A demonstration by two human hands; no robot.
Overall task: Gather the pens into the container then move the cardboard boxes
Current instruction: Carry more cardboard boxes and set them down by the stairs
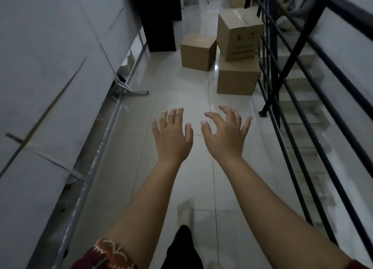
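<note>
Both bare hands are held out over the glossy white tiled floor (181,99), and nothing is gripped by either: the left hand (172,136) is spread with fingers nearly straight, while the right hand (226,133) is spread with fingers loosely bent, the grip of each being empty. The plain brown cardboard boxes are found straight ahead of the grip and slightly to its right, well apart from the fingertips. The square brown box on the floor (237,78), with the taller tilted brown box with printed marks (239,33) stacked on it, lies beside the black metal stair railing (282,71), on the right hand's side; the smaller brown box (196,52) sits further off, just left of the stack. The right hand is judged the nearer to the stack. No pens or container can be seen.
</note>
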